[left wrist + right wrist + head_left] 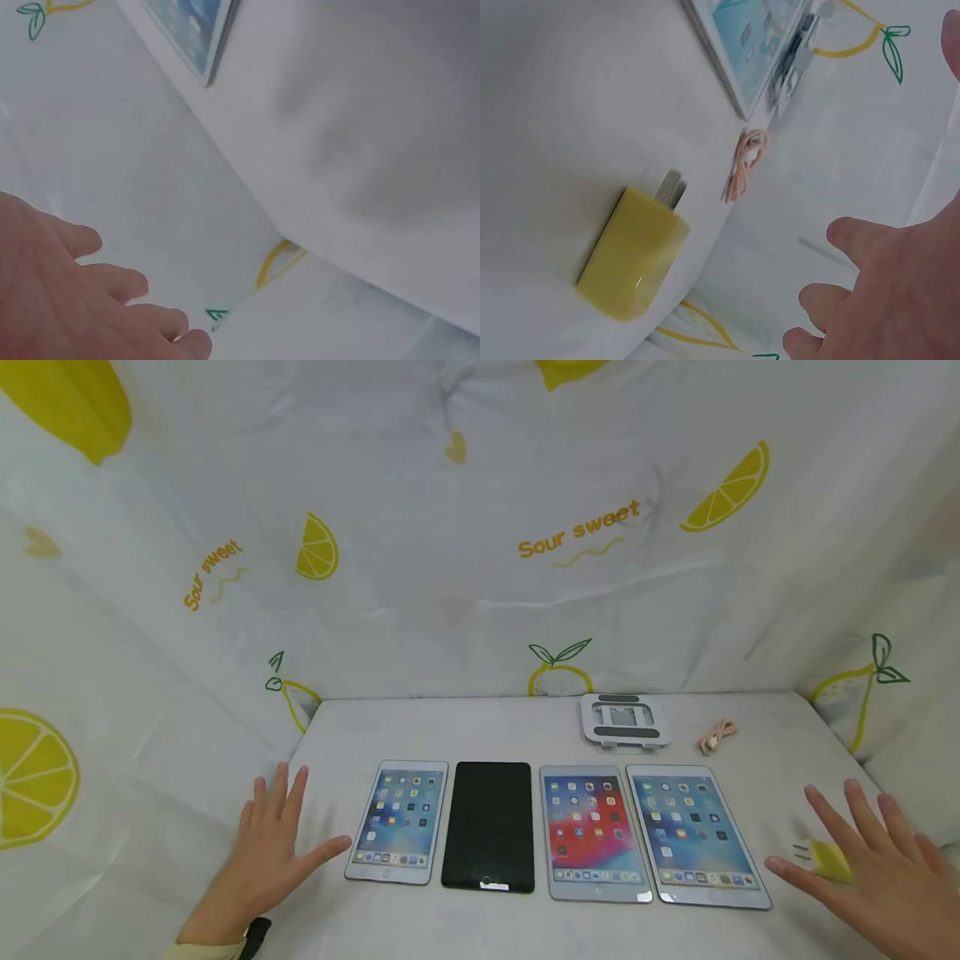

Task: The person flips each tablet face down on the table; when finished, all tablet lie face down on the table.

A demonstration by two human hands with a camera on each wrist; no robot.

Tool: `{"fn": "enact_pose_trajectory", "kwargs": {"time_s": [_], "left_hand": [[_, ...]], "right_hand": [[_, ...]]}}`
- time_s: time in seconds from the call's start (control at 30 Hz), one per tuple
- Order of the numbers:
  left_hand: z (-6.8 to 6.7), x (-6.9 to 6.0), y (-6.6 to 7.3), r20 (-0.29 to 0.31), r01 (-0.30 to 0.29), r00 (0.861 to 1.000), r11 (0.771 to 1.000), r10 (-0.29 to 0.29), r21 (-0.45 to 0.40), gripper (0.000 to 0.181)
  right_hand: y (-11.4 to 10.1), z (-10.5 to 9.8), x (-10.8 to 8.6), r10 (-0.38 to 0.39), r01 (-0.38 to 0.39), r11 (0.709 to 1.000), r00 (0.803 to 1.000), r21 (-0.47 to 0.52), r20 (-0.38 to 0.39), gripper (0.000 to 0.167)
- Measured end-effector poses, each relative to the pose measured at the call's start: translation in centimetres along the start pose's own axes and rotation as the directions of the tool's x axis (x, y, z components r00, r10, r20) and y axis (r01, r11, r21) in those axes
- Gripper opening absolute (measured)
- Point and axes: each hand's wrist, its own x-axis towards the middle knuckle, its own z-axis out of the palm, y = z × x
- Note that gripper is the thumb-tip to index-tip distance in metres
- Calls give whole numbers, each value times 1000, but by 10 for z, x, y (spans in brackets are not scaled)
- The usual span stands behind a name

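Note:
In the head view my left hand [266, 852] is spread over the left side of the table, its thumb near a small white tablet [400, 818] with a lit screen. My right hand [892, 877] hovers with fingers apart at the right, partly over a yellow charger plug [828, 862]; the right wrist view shows the plug [634, 255] lying apart from the fingers. Between the hands lie a black tablet [489, 827] with a dark screen, a white tablet [596, 831] with a red-blue screen, and another white tablet [697, 835] with a blue screen. Neither hand holds anything.
Behind the tablets stands a white and grey folding stand [625, 722]. To its right lies a coiled pink cable [717, 737]. White cloth with lemon prints [420, 552] walls the table [420, 727] at the back and sides.

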Motion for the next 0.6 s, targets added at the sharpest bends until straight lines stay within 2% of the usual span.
{"fn": "enact_pose_trajectory", "kwargs": {"time_s": [0.17, 0.3, 0.43, 0.5, 0.6], "left_hand": [[9, 9, 16, 25, -35, 999, 997, 36, -66, 128], [24, 16, 38, 36, -77, 996, 989, 82, -124, 124], [39, 21, 75, 57, -119, 989, 966, 135, -228, 118], [46, 24, 99, 78, -152, 980, 941, 183, -301, 114], [56, 28, 139, 99, -204, 959, 891, 265, -405, 108]], "right_hand": [[-15, -3, 11, -91, 90, 995, 996, 48, 12, 128], [-33, -7, 16, -140, 136, 987, 989, 88, 39, 121], [-55, -10, 19, -162, 151, 981, 983, 123, 88, 116], [-66, -9, 20, -169, 153, 978, 979, 142, 112, 115], [-82, -6, 21, -176, 153, 975, 975, 160, 137, 115]]}}
